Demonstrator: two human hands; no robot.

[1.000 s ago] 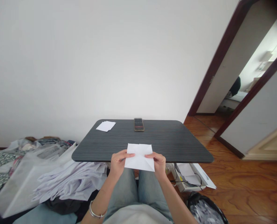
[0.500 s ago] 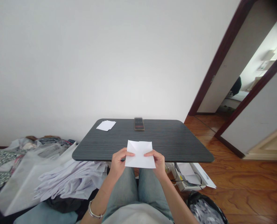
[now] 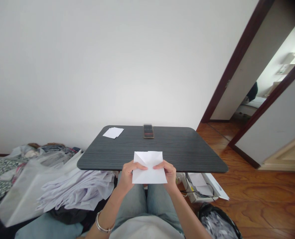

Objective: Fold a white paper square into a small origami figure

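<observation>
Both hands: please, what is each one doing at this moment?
Left hand: closed, holding the left side of the white paper, thumb on top.
Right hand: closed, holding the right side, thumb on top.

Phone (image 3: 148, 131) on dark table (image 3: 187, 146); black bag (image 3: 207, 206) on floor (image 3: 259, 196).

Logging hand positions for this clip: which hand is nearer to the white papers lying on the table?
Left. The left hand is this side of the white papers, slightly to their right; the right hand is farther off to their right.
</observation>
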